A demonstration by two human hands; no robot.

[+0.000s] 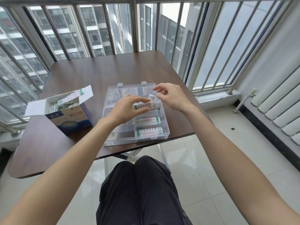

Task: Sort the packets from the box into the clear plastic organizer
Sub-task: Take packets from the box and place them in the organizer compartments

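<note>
The clear plastic organizer (106, 142) lies open on the table's front edge, its lid (123, 90) folded flat behind it. Over the rear compartment, my left hand (126, 109) pinches a white-and-green packet (145, 106) between thumb and fingers. A small packet (151, 96) stands tilted just past my left fingertips. My right hand (172, 96) hovers beside it with loosely curled fingers and holds nothing. More packets lie in the middle compartment (148, 120) and the front compartment (149, 132). The open blue-and-white box (71, 118) at the left holds several packets.
The dark brown table (97, 70) stands on a balcony against a metal railing (133, 25). A white radiator (279, 109) runs along the right wall. My knees in black trousers (138, 192) sit below the table's front edge.
</note>
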